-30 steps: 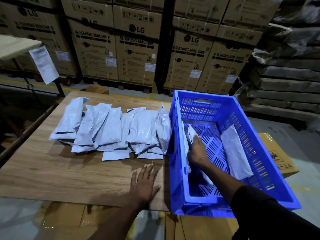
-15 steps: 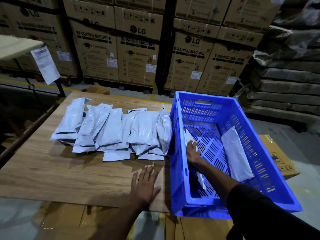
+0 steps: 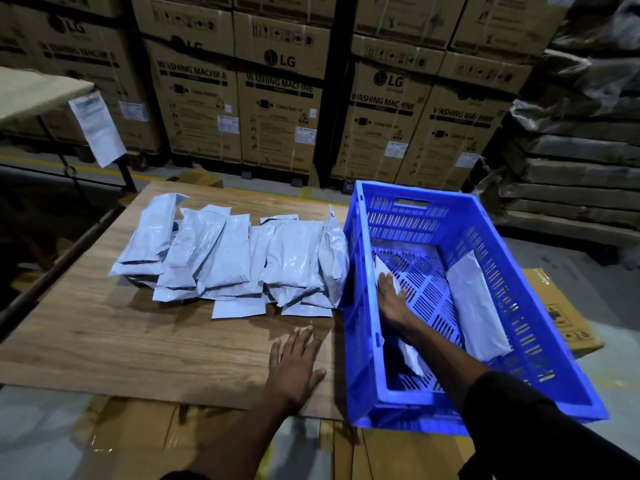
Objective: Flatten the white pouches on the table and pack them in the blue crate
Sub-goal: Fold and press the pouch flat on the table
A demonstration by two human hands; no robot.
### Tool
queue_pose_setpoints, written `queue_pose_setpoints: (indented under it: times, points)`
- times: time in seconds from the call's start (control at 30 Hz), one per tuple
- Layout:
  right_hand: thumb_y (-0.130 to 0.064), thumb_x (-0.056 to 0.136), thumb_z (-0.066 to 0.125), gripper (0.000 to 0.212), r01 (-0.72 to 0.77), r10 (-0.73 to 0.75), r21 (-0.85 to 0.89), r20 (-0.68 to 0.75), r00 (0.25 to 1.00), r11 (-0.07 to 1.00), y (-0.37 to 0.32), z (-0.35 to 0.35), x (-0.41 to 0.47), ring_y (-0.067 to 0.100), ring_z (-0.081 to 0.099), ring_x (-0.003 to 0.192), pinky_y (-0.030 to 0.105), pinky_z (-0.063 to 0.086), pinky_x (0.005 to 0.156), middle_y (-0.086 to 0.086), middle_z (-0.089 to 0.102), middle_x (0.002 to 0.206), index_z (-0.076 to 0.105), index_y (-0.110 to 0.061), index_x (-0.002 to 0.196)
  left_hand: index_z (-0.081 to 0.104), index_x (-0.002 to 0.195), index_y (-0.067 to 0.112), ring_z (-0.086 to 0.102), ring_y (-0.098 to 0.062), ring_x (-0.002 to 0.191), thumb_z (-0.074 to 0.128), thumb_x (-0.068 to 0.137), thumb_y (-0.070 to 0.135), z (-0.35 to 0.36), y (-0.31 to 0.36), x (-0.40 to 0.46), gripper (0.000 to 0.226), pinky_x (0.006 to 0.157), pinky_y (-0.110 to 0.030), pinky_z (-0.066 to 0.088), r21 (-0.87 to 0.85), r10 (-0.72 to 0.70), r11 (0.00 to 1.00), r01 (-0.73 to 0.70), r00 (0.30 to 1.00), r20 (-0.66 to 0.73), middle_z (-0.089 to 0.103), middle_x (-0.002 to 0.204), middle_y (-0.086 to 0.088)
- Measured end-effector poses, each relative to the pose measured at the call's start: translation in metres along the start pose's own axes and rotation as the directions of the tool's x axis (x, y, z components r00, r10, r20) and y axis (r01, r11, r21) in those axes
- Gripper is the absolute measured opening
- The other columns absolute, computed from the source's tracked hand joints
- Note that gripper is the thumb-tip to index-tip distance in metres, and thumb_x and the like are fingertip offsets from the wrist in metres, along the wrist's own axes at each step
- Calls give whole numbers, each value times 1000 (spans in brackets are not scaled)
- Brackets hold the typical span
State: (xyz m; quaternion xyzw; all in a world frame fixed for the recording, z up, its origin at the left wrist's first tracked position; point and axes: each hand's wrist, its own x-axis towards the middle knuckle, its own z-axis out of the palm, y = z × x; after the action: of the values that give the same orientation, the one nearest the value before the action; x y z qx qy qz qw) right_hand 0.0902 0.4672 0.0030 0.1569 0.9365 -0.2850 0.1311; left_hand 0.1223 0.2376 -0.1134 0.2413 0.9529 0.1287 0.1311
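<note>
Several white pouches [image 3: 228, 258] lie overlapping in a row on the wooden table [image 3: 104, 341]. The blue crate [image 3: 540, 344] stands at the table's right end. Inside it, my right hand [image 3: 391, 299] presses flat on a white pouch [image 3: 410, 358] that stands along the crate's left wall, mostly hidden by my hand and forearm. Another white pouch [image 3: 478, 303] leans against the crate's right wall. My left hand [image 3: 294, 365] rests flat on the table near its front edge, fingers spread, just left of the crate and in front of the pouches.
Stacked cardboard washing-machine boxes [image 3: 277, 98] form a wall behind the table. Wrapped pallets [image 3: 581, 133] stand at the right. A flat cardboard box [image 3: 561, 306] lies under the crate's right side. A paper sheet [image 3: 97, 126] hangs from another table at the far left.
My right hand has shifted left inside the crate, moving the pouch from the crate floor against the left wall. My left hand has stayed on the table.
</note>
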Motion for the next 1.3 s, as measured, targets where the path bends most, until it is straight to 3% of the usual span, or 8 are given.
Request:
queue_pose_setpoints:
  times: [0.23, 0.47, 0.57, 0.67, 0.8, 0.93, 1.1, 1.3]
  points:
    - [-62, 81, 16, 98, 19, -21, 51, 44, 999, 999, 1, 3, 2, 32, -25, 149, 44, -17, 118, 13, -24, 162, -13, -5, 155, 11, 161, 31, -14, -16, 155, 40, 105, 49, -3, -3, -2, 66, 121, -48, -11, -36, 26, 999, -26, 1000, 6, -9, 170, 7]
    - [-61, 97, 23, 85, 12, -13, 161, 7, 1000, 987, 11, 10, 3, 32, -24, 149, 43, -14, 119, 5, -20, 164, -7, -11, 158, 8, 161, 30, -16, -17, 155, 41, 105, 48, -6, -3, -5, 67, 121, -48, -11, -49, 33, 998, -32, 999, 21, -12, 170, 6]
    - [-61, 98, 28, 73, 42, -25, 166, -105, 994, 985, 9, 5, 8, 25, 20, 145, 43, 9, 118, 10, 27, 154, 31, -5, 145, 7, 162, 30, -16, -18, 155, 41, 105, 48, -8, -5, -6, 69, 120, -47, -11, -50, 61, 997, -60, 998, 21, -12, 170, 5]
    - [-74, 85, 24, 73, 120, -69, 166, -286, 956, 979, 11, -1, 13, 25, 53, 102, 45, 42, 92, 11, 56, 109, 47, -6, 99, 9, 162, 28, -12, -20, 156, 42, 104, 47, -9, -8, -5, 69, 121, -47, -8, -37, 92, 995, -92, 996, 15, -9, 170, 4]
    - [-33, 106, 42, 46, 134, -118, 20, -350, 929, 991, -11, -21, -10, 41, 55, 115, 43, 42, 91, 28, 59, 123, 55, 8, 121, 42, 150, 17, 17, -36, 154, 33, 99, 48, -11, -26, -11, 60, 123, -49, 17, 4, 170, 986, -170, 985, -11, 23, 166, -12]
    - [-22, 94, 53, 31, 86, -138, -112, -642, 754, 990, -33, -42, -23, 39, 64, 105, 44, 48, 86, 21, 69, 113, 67, -4, 114, 63, 126, 11, 50, -39, 134, 63, 91, 38, -12, -66, -18, 44, 107, -48, 48, 18, 139, 990, -138, 983, -117, 55, 141, -16]
    - [-22, 88, 57, 16, 248, -461, -390, -711, 531, 887, -112, -59, -30, 36, 66, 83, 44, 52, 70, 12, 72, 89, 70, -14, 94, 69, 121, 15, 59, -38, 122, 39, 92, 46, -24, -113, -34, 52, 96, -52, 54, 151, 46, 988, -27, 991, -123, 62, 134, -15]
    - [-26, 94, 51, 23, 350, -538, -447, -420, 730, 823, -186, 14, -17, 39, 62, 96, 47, 50, 75, 11, 69, 102, 67, -13, 103, 65, 127, 21, 56, -37, 128, 35, 92, 51, -35, -155, -48, 56, 98, -53, 49, 116, -44, 992, 50, 998, -52, 59, 140, -12]
